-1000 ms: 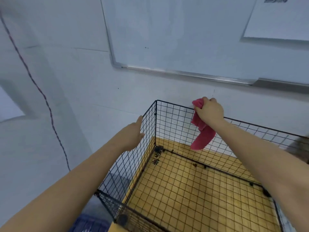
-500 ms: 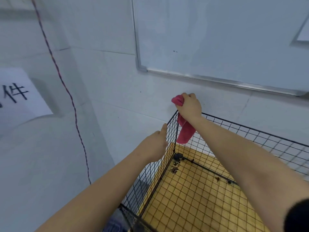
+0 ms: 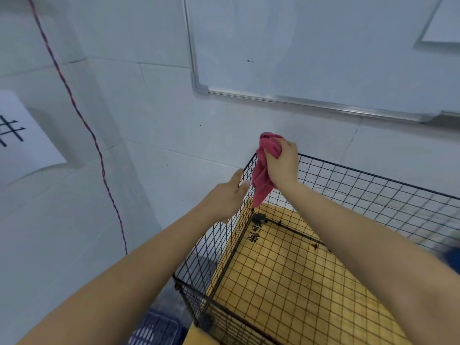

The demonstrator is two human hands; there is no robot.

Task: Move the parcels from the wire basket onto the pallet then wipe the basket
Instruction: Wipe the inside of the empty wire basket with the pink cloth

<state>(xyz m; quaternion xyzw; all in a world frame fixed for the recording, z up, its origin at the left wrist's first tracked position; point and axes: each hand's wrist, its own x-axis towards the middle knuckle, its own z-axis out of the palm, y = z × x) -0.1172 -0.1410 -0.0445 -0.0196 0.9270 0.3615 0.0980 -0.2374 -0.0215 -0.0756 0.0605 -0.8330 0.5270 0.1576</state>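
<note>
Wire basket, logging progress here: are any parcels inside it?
No, inside the wire basket only its bare yellowish floor shows through the mesh.

The wire basket (image 3: 373, 181) runs off the right and bottom edges, and its far right end is smeared with blur. The right hand (image 3: 282, 165) has its fingertips mostly buried in the pink cloth (image 3: 262, 178). Can't read the black print (image 3: 254, 234) on the basket floor. The blue slatted thing (image 3: 155, 328) is cropped at the bottom, so I can't tell what it is.

Left grip (image 3: 225, 195) flat, right grip (image 3: 282, 163) clenched.
</note>
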